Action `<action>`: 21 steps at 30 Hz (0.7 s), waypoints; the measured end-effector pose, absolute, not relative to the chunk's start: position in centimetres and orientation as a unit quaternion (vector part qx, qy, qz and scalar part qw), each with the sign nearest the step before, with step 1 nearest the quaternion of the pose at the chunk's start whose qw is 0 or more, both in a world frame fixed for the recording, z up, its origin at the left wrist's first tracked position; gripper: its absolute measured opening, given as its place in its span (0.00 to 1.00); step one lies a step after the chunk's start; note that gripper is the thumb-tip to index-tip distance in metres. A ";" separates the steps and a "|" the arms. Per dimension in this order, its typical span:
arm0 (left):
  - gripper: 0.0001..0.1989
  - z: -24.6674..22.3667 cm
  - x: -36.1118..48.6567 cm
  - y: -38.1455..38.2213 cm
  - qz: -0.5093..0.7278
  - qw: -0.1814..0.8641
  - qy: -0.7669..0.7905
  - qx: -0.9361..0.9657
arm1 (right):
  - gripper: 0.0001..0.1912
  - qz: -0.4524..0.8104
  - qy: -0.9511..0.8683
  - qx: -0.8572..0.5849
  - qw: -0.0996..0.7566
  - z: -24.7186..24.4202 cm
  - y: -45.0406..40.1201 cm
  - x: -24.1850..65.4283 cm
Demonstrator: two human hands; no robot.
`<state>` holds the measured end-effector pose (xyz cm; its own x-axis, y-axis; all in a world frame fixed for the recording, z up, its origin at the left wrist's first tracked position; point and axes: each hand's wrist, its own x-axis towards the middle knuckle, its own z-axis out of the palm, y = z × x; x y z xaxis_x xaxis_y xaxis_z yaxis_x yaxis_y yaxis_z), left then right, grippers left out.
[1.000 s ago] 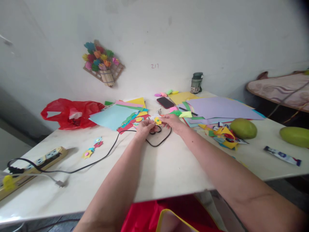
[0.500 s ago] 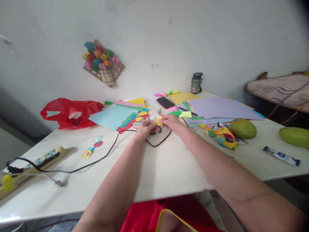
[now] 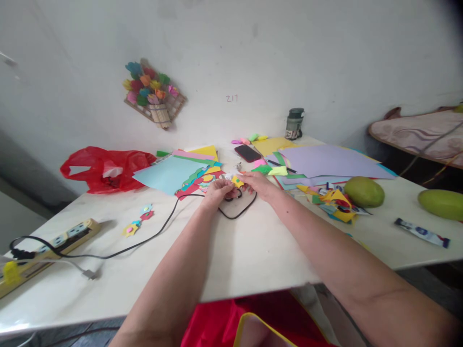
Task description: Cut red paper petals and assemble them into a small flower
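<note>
Since the half-second-earlier frame, the yellow cutout (image 3: 237, 181) has turned to face the camera, green centre dot now visible; both hands hold nearly the same spot. Cutout is in the air between the hands, over the worktop (image 3: 253, 255), nearer its far edge than its near edge; right hand (image 3: 257, 184) pinches its right side between thumb and fingers; left hand (image 3: 218, 191) has fingertips drawn together at its left side; can't tell whether they grip it, contact is too small to see.

Black cable (image 3: 237, 218) loops on the worktop just below the hands, runs left to the power strip (image 3: 68, 237) at the left edge; small paper flowers (image 3: 130, 229) lie between strip and left hand, well in from the near edge. Light blue sheet (image 3: 171, 174) tops a stack beyond the left hand; red plastic bag (image 3: 108, 166) sits at the far left corner. Phone (image 3: 248, 153) lies near the far edge; green packet (image 3: 263, 169) just beyond the right hand; bottle (image 3: 294, 124) upright at the far edge; purple sheet (image 3: 325, 160) toward the far right corner. Right of the right forearm: paper scraps (image 3: 334, 205), green fruit (image 3: 364, 192) just beside them, tube (image 3: 422, 233) near the right edge.
</note>
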<state>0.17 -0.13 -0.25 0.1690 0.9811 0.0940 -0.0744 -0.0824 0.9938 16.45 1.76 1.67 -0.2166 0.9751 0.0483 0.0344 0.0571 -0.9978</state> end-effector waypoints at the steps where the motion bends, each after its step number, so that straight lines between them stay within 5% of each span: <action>1: 0.17 -0.2 0.2 -0.2 0.493 0.534 0.415 0.548 | 0.16 0.521 -0.579 -0.443 0.444 1.7 1.8 16.4; 14: 0.18 -0.1 0.2 -0.1 0.475 0.532 0.419 0.562 | 0.16 0.458 -0.608 -0.471 0.447 1.0 2.2 16.0; 21: 0.19 0.0 0.3 -0.2 0.493 0.533 0.419 0.545 | 0.20 0.524 -0.587 -0.425 0.449 1.3 2.1 16.6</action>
